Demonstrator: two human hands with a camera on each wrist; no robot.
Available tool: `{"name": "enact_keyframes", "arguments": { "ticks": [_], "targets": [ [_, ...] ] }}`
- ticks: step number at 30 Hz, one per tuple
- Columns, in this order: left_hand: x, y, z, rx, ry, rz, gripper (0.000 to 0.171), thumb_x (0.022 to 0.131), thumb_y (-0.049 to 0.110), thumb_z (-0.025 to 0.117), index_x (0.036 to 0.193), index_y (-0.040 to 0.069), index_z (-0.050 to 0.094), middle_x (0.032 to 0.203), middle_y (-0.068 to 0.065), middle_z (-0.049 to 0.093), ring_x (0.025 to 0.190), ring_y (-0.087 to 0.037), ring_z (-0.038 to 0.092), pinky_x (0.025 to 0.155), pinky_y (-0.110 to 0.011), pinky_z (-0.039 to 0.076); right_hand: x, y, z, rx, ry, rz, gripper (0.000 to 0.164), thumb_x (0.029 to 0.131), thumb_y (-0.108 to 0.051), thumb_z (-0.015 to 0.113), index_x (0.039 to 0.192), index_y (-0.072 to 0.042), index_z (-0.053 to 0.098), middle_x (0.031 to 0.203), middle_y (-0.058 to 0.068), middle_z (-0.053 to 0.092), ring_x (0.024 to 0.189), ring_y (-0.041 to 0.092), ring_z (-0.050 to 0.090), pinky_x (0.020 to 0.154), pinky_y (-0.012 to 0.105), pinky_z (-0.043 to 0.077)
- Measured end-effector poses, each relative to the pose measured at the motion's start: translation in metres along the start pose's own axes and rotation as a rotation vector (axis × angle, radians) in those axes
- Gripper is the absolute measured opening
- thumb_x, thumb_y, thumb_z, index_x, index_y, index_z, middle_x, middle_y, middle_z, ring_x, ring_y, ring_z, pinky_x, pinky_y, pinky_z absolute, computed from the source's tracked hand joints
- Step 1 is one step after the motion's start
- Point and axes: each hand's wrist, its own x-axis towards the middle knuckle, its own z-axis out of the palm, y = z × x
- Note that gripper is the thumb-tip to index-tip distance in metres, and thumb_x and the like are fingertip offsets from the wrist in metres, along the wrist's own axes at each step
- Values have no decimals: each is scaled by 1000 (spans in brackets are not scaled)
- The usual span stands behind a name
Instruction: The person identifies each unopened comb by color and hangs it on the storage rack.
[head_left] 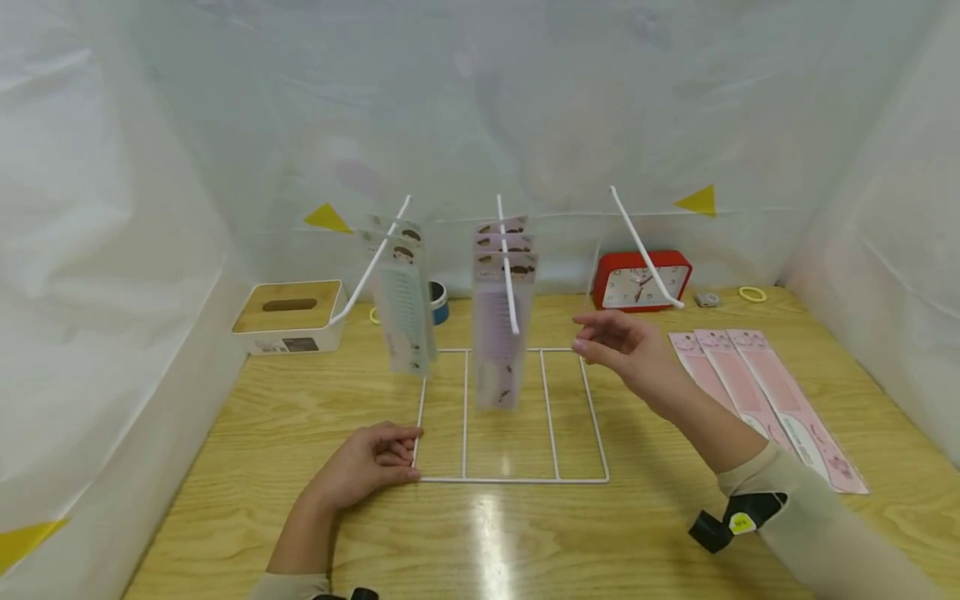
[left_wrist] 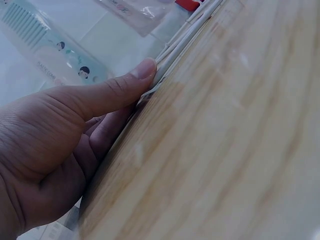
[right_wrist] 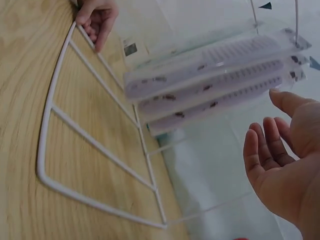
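Observation:
A white wire display rack [head_left: 517, 481] stands on the table, with three prongs slanting forward above its base. Three green combs in clear packets [head_left: 405, 304] hang from the left prong, and three purple combs in packets [head_left: 501, 333] from the middle one. Nothing hangs on the right prong [head_left: 645, 247]. My left hand [head_left: 367, 462] holds the base's front left corner, its thumb [left_wrist: 145, 70] lying along the wire. Beside the purple combs, my right hand [head_left: 630, 354] is in the air under the right prong, fingers loosely bent, holding nothing.
Three pink packaged combs [head_left: 787, 400] lie on the table at the right. Behind the rack stand a red clock [head_left: 643, 282], a blue-and-white round container [head_left: 439, 304] and a tissue box [head_left: 291, 317] with a wooden lid. A yellow ring [head_left: 752, 294] lies at the back right.

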Motion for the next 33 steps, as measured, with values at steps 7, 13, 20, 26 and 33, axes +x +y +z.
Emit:
{"name": "enact_keyframes", "arguments": {
  "ticks": [7,13,20,26,33],
  "targets": [
    [-1,-2,-1,-1,11,4,57,82,11,82,133,-4,61,111,-19,60,93,-11,63,80,-20,58,-3,49,-36,-161,-7,-21,43,93,-20,72,134,-12,61,111,-5,67,101,5,66,85,17,56],
    [-1,-1,-2,3,17,12,57,83,12,82,133,-4,61,111,-20,60,94,-12,63,81,-20,58,5,85,-62,-272,-12,-57,47,92,-17,74,136,-8,60,113,7,68,98,-1,65,83,14,54],
    [1,-3,-2,-2,9,2,57,83,10,82,133,-4,60,110,-20,61,93,-11,63,81,-20,58,14,114,-92,-393,-50,-41,51,94,-15,72,140,0,55,115,20,66,96,-9,60,80,9,51],
    [2,-3,-2,14,13,4,57,82,11,83,133,-3,61,109,-18,62,93,-11,63,80,-19,57,21,132,-124,-480,-59,22,49,97,-25,67,140,-3,56,121,19,68,97,-12,57,81,7,47],
    [2,-2,-2,6,4,3,57,82,11,83,133,-3,61,110,-18,61,92,-11,63,79,-19,57,21,147,-146,-516,-61,12,50,98,-23,66,142,-2,54,124,20,68,96,-12,55,78,8,47]
  ]
}}
